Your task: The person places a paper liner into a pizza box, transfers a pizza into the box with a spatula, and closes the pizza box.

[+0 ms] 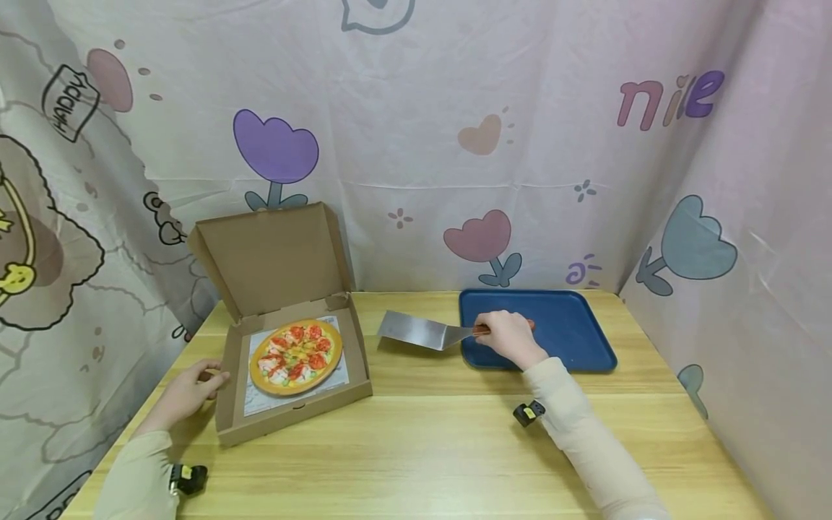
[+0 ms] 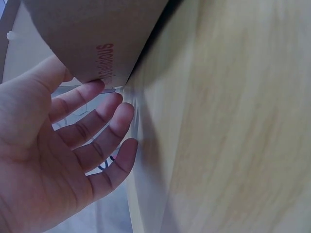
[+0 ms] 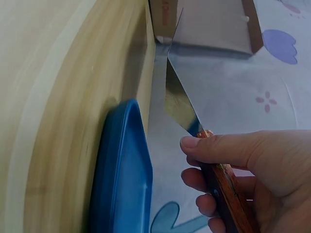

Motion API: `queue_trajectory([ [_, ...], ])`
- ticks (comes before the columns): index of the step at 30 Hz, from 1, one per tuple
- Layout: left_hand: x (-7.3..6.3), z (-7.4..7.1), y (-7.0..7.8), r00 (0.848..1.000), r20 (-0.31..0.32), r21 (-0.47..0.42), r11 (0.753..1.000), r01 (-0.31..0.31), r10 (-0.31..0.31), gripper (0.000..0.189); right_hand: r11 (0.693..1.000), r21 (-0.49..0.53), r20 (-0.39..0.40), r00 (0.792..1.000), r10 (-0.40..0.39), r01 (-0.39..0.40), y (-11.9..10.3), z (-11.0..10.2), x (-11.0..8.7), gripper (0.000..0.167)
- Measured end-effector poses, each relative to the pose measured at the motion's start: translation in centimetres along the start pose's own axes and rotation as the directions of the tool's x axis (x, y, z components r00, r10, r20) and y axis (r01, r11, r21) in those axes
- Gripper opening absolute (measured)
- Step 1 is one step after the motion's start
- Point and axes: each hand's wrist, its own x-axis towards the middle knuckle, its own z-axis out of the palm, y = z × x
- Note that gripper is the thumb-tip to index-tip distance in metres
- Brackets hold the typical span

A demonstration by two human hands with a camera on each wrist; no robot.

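Note:
A pizza (image 1: 295,357) with red and white toppings lies on printed paper inside an open cardboard pizza box (image 1: 294,413), its lid standing up at the back. My left hand (image 1: 188,391) is at the box's left wall; in the left wrist view, the thumb goes behind the cardboard while the index fingertip (image 2: 97,88) lies against its outer side. The other fingers are loosely bent, off the box. My right hand (image 1: 510,336) grips the wooden handle (image 3: 228,196) of a metal spatula (image 1: 416,331). Its wide blade points left toward the box, tilted above the table.
A blue tray (image 1: 572,332) sits at the back right of the wooden table (image 1: 429,448), partly under my right hand. Behind the table hangs a patterned curtain (image 1: 403,144), which also runs along both sides. The raised lid (image 1: 276,260) stands close to it.

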Motion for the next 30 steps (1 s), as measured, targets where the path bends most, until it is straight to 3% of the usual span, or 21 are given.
queue_trajectory([
  [19, -0.2, 0.0, 0.3, 1.000, -0.005, 0.002, 1.000, -0.002, 0.002, 0.049, 0.988, -0.019, 0.018, 0.988, 0.151, -0.151, 4.9, -2.1, -3.0, 0.016],
  [30, 0.0, 0.1, 0.2, 1.000, -0.009, 0.017, 1.000, 0.003, -0.003, 0.049, 0.969, -0.029, 0.016, 0.969, 0.246, -0.245, 7.9, -2.8, -5.0, 0.019],
])
